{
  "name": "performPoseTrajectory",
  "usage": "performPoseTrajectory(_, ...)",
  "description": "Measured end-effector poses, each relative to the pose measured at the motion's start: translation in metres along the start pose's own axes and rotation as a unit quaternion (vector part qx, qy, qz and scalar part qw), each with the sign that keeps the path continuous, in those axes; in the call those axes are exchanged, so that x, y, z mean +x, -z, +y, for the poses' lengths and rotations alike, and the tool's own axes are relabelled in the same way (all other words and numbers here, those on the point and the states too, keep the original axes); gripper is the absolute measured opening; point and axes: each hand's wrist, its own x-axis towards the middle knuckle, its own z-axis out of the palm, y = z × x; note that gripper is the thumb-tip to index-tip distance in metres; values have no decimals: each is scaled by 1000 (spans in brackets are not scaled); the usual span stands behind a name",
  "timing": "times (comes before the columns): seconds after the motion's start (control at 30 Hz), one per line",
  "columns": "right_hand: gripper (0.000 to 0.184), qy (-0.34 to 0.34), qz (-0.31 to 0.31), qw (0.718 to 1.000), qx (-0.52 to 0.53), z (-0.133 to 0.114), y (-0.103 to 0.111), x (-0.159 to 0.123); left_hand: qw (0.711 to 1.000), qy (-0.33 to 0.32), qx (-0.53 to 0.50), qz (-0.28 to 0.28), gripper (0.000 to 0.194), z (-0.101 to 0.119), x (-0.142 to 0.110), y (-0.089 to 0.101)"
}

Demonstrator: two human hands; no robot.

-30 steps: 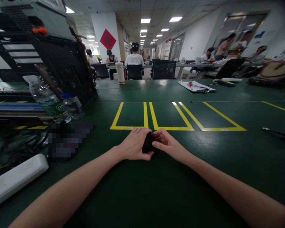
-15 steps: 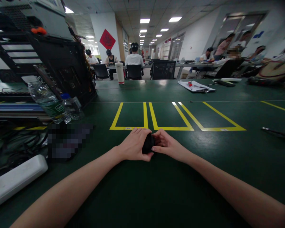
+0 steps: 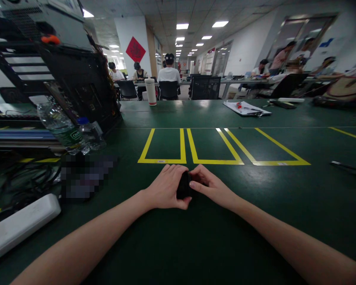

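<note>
A small black rounded object (image 3: 183,187) sits between my two hands, low over the green table (image 3: 178,241). Its kind is hard to make out, since fingers cover much of it. My left hand (image 3: 166,187) wraps round its left side, with the thumb below and the fingers over the top. From the right, my right hand (image 3: 209,184) grips its edge between thumb and bent fingers. Just beyond the hands run yellow tape outlines (image 3: 166,161) on the tabletop.
At the left are a white power strip (image 3: 23,227), tangled black cables (image 3: 20,190), plastic bottles (image 3: 62,130) and a black computer case (image 3: 77,87). Farther off stand a white tumbler (image 3: 150,92) and a clipboard (image 3: 246,109). A dark slim tool (image 3: 348,168) lies right. People sit in the background.
Both hands stay on the black object, and it sits slightly lower in view. The right fingers have shifted a little on its edge.
</note>
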Motion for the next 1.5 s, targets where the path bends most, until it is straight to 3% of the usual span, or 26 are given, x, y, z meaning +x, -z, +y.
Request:
performPoseTrajectory(0.33,24,-28,7,999,-33,-6,1,-1,1000,-7,-19,2,62,-2,5,-2)
performPoseTrajectory(0.73,27,55,-9,990,-127,-7,4,-3,1000,-14,-25,6,60,-2,6,-2)
performPoseTrajectory(1.0,32,59,1,978,-202,-7,4,-5,1000,-14,-15,12,61,-2,6,-3)
performPoseTrajectory(1.27,19,48,0,990,-133,-8,3,-4,1000,-16,-8,8,61,-2,6,-2)
performPoseTrajectory(1.5,25,26,-4,993,-117,-10,2,-4,1000,-15,-5,14,62,-3,5,-4)
